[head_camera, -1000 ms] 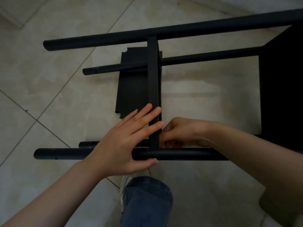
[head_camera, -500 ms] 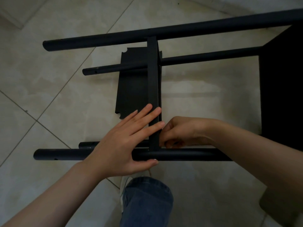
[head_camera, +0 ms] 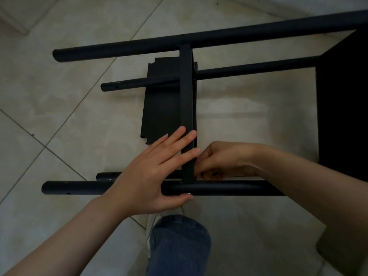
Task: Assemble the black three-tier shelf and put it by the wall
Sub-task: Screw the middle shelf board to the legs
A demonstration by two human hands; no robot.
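Observation:
The black shelf frame lies on its side on the tiled floor. Its near pole (head_camera: 229, 188) and far pole (head_camera: 258, 34) run left to right. A middle shelf panel (head_camera: 186, 86) stands edge-on between them. My left hand (head_camera: 151, 172) presses straight fingers against the panel's left face, its thumb under the near pole. My right hand (head_camera: 223, 162) is curled at the panel's right side, just above the near pole, and pinches the panel's corner there. Its fingertips are partly hidden. Another fitted panel (head_camera: 342, 100) closes the frame at the right.
A loose black panel (head_camera: 161, 100) with notched corners lies flat on the floor under the frame. Two lower poles (head_camera: 139, 84) (head_camera: 107, 175) run beneath. My jeans-clad knee (head_camera: 179, 244) and a white shoe (head_camera: 152, 222) sit below the near pole. Pale tiles surround the frame.

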